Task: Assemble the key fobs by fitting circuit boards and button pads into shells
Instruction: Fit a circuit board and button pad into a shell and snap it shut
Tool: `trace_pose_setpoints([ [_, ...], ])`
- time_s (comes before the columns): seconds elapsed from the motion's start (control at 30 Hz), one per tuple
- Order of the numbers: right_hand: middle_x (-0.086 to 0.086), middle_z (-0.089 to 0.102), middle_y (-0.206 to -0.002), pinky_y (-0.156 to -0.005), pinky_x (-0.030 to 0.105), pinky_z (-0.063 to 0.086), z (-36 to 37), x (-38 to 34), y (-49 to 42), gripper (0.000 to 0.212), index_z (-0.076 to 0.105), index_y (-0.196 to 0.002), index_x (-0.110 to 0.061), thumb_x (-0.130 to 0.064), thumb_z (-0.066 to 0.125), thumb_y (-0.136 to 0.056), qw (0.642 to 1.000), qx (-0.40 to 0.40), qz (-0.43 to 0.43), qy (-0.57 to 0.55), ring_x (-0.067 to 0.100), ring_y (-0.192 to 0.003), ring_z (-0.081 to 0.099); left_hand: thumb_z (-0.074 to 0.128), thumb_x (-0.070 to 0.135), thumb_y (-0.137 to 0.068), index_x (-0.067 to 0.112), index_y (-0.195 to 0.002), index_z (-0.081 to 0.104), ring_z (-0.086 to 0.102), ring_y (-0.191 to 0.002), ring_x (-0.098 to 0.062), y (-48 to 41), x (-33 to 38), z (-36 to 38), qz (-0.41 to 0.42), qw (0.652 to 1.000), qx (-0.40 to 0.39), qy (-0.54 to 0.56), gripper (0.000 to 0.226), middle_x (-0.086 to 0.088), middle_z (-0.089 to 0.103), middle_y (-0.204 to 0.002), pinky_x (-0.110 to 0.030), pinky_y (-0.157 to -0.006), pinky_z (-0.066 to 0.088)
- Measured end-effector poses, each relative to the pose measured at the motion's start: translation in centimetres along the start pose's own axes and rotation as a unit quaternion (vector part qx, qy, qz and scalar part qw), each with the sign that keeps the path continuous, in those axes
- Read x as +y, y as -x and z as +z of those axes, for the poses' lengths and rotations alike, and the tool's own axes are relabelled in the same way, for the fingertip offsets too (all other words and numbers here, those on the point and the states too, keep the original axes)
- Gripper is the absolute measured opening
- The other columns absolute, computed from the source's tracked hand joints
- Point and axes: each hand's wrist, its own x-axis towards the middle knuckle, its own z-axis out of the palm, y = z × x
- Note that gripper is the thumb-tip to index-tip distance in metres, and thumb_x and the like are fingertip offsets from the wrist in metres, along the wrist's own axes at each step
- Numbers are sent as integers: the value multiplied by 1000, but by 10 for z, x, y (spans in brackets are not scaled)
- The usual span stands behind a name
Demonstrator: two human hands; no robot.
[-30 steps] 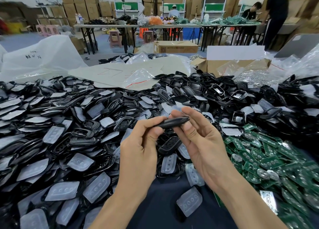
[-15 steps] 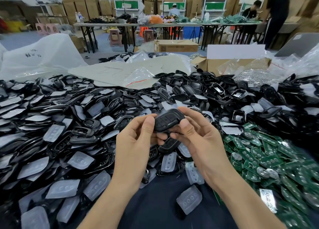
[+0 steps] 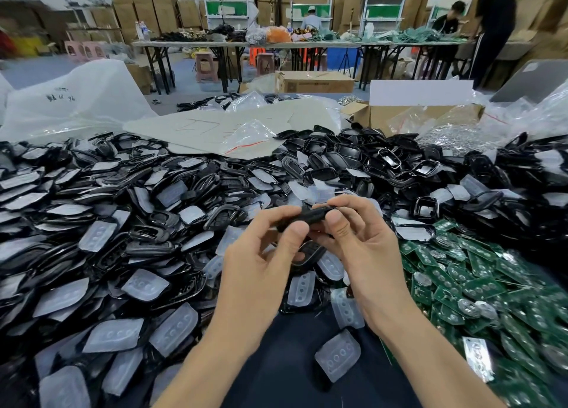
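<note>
A fob (image 3: 307, 217) is held edge-on above the middle of the desk (image 3: 285, 374). Its left end is pinched between thumb and fingers of the left hand (image 3: 261, 266), its right end likewise by the right hand (image 3: 367, 251). Whether the halves are fully seated cannot be told; the pressing-shut step is judged to be in hand. Much is left: shells (image 3: 212, 180) are heaped across the left and far sides, pads (image 3: 337, 356) are scattered toward the front edge, and boards (image 3: 479, 287) are piled along the right edge.
</note>
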Motion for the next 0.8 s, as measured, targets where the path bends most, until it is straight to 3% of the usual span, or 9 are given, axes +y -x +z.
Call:
trace_pose_setpoints([
  [0.13, 1, 76, -99, -81, 24, 59, 1, 0, 1, 10, 74, -88, -34, -35, 75, -78, 1000, 3, 1, -9, 20, -98, 74, 67, 31, -91, 46, -105, 70, 72, -91, -14, 1, -1, 0, 17, 998, 36, -39, 20, 15, 75, -99, -28, -82, 58],
  [0.27, 3, 76, -100, -82, 25, 59, 1, 0, 2, 15, 74, -88, -32, -39, 78, -75, 1000, -3, 0, -10, 23, -97, 74, 67, 36, -87, 49, -100, 71, 68, -81, -15, 2, 1, -1, 29, 997, 57, -36, 18, 13, 75, -91, -16, -73, 53],
  [0.33, 3, 76, -100, -83, 25, 59, 0, 0, 2, 16, 75, -87, -31, -38, 80, -74, 1000, -6, 1, -14, 22, -96, 74, 69, 29, -90, 48, -98, 71, 65, -79, -19, 2, 1, -1, 36, 996, 63, -46, 21, 16, 75, -90, -14, -70, 51],
  [0.57, 4, 76, -100, -83, 25, 58, 1, -2, 2, 13, 75, -88, -29, -33, 78, -76, 1000, -15, 5, -11, 23, -95, 75, 70, 15, -91, 40, -97, 72, 69, -97, -3, 1, 2, -3, 66, 993, 72, -59, 26, 21, 74, -99, -9, -81, 47],
  [0.8, 5, 76, -101, -84, 25, 59, 1, -3, 4, 11, 75, -88, -27, -29, 77, -77, 1000, -21, 10, -16, 24, -95, 75, 72, 13, -90, 39, -95, 73, 70, -95, -5, 1, 2, -4, 93, 990, 82, -70, 27, 19, 75, -96, -10, -81, 49],
])
